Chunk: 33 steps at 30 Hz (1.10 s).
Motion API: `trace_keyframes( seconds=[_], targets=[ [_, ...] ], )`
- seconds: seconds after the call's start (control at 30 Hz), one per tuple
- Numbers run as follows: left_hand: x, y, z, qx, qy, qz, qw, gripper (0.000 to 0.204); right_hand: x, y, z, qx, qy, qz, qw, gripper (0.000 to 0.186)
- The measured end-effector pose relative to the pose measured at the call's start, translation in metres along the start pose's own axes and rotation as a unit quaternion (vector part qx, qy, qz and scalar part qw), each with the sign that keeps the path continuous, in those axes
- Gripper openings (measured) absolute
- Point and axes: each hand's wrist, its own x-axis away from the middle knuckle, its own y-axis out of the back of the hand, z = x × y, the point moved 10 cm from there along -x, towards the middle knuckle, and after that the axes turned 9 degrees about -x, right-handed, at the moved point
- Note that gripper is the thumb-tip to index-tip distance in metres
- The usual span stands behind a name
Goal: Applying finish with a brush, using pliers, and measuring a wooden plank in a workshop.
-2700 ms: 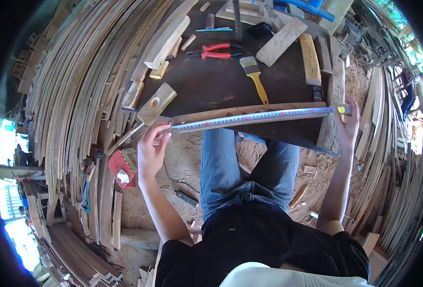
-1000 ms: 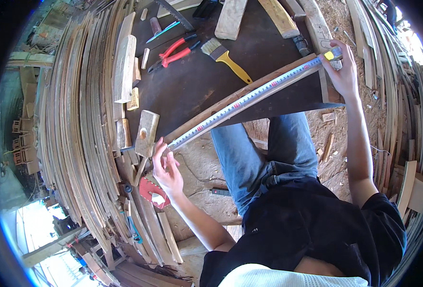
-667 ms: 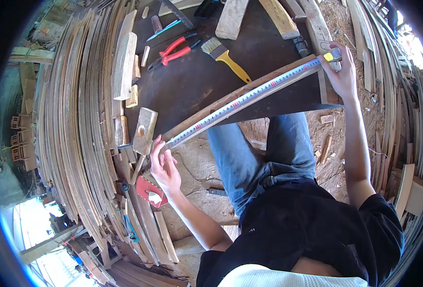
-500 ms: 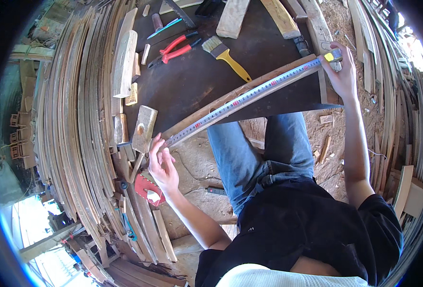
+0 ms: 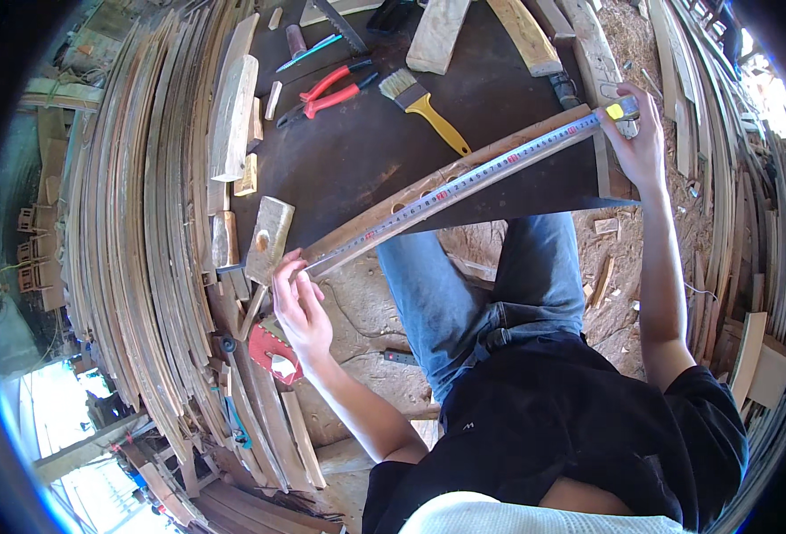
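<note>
A steel tape [image 5: 487, 173] stretches diagonally along a brown wooden strip [image 5: 433, 178] with round holes, at the front edge of the dark worktable [image 5: 357, 156]. My right hand [image 5: 639, 138] grips the yellow-and-grey tape case [image 5: 621, 109] at the right end. My left hand [image 5: 300, 311] pinches the tape's far left end at the strip's end, its fingers curled; their exact hold is partly hidden. A wooden block [image 5: 269, 238] with a knob lies just beyond that hand. A yellow-handled paintbrush [image 5: 437, 120] and red-handled pliers [image 5: 330, 100] lie behind the strip.
Wood offcuts [image 5: 433, 34] and a saw blade [image 5: 339, 25] sit on the table's back part. Long stacked boards [image 5: 135, 222] line both sides. My legs are below the table edge, with a red object [image 5: 270, 351] and a black power strip [image 5: 400, 356] on the floor.
Over 2.7 seconds the strip and tape swung from nearly level to a diagonal, right end higher, as the view shifted. Lately both hands moved only slightly, the left one a little leftward.
</note>
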Motion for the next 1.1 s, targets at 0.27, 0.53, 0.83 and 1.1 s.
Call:
trace_keyframes(
  seconds=[0.27, 0.53, 0.83, 1.1],
  targets=[
    [-0.003, 0.009, -0.013, -0.085, 0.002, 0.05, 0.995, 0.018, 0.0, -0.001, 0.0, -0.011, -0.012, 0.005, 1.0, 0.051],
    [-0.006, 0.015, -0.037, -0.152, -0.075, 0.007, 0.986, 0.015, 0.001, 0.0, 0.002, -0.016, -0.002, 0.001, 1.0, 0.05],
    [-0.008, 0.01, -0.048, -0.177, -0.099, -0.009, 0.979, 0.021, -0.001, -0.001, 0.0, -0.014, -0.014, 0.003, 1.0, 0.05],
    [-0.021, 0.004, -0.049, -0.152, -0.097, 0.037, 0.983, 0.021, 0.0, -0.002, -0.002, -0.035, -0.014, 0.004, 0.999, 0.052]
  ],
)
